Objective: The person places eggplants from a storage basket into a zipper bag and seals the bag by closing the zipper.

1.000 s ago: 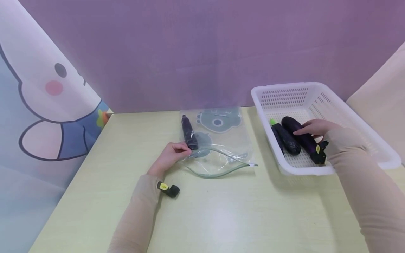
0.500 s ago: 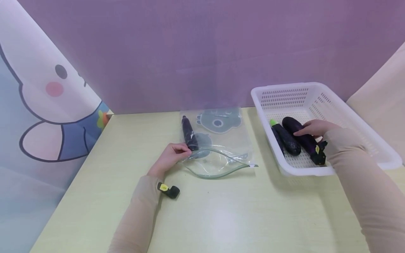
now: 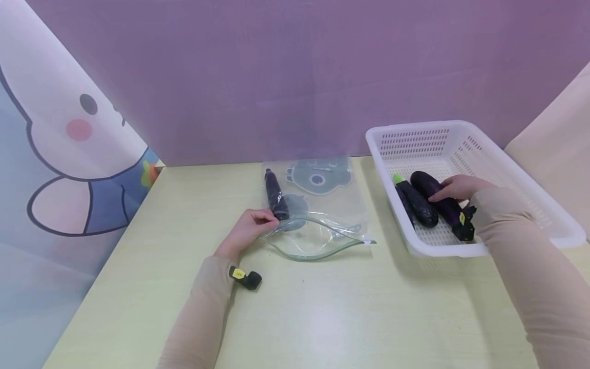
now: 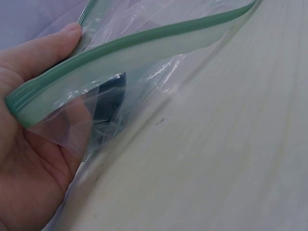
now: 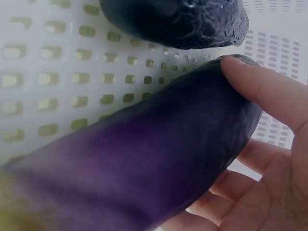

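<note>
My left hand [image 3: 249, 229] pinches the left corner of a clear zip bag [image 3: 318, 251] with a green seal [image 4: 159, 33]; its mouth gapes toward me. Inside the bag, along its left side, lies a dark eggplant [image 3: 275, 192]. My right hand [image 3: 463, 187] reaches into a white basket [image 3: 428, 250] and grips a large purple eggplant [image 5: 159, 144]. In the right wrist view the thumb lies over its top and the other fingers curl underneath. Left of it rests a dark, wrinkled vegetable [image 3: 420, 207] with a bright green tip.
Another dark vegetable [image 3: 404, 202] lies against the basket's left wall, partly hidden. The bag and basket stand on a pale wooden table [image 3: 313, 318]. A purple backdrop [image 3: 276, 77] rises behind the table, and a cartoon-printed curtain [image 3: 83, 164] hangs at the left.
</note>
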Demonstrator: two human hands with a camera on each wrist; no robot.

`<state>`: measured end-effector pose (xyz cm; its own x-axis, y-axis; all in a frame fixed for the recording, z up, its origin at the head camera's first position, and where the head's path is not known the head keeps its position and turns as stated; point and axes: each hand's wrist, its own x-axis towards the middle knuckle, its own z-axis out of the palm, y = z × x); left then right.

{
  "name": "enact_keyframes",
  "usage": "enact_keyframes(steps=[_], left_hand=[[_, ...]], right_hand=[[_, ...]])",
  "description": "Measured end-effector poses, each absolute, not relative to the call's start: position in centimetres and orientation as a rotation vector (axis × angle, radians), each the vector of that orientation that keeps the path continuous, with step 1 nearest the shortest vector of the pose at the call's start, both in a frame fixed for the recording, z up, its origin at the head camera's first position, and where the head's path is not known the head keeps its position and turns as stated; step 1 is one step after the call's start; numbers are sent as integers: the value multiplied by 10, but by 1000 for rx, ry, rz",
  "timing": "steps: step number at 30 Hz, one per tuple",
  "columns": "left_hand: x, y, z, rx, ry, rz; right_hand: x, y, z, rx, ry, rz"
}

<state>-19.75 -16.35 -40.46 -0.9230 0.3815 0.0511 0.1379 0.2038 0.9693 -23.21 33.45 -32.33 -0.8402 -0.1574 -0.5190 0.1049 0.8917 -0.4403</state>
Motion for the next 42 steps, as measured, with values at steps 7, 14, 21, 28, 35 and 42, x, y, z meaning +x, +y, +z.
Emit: enact_keyframes(steps=[7,14,21,28,35,42], left_hand=[[-197,-163,-404,495,2284,1800],[-198,-162,-405,486,2287,1801],[-199,-162,-406,488,2280,1807],[-199,-162,-406,489,2270,1820],[-199,-163,-406,496,2242,1846],[-198,-163,-405,506,2250,1832]], right_hand=[[-232,334,-325,-79,2548,-598],[-234,335,-328,-14,2612,-647],[-233,335,-327,-6,2621,-677],[-229,333,-322,5,2627,-694],[-228,335,-321,66,2563,-784],[-228,336,-322,99,2594,-836]])
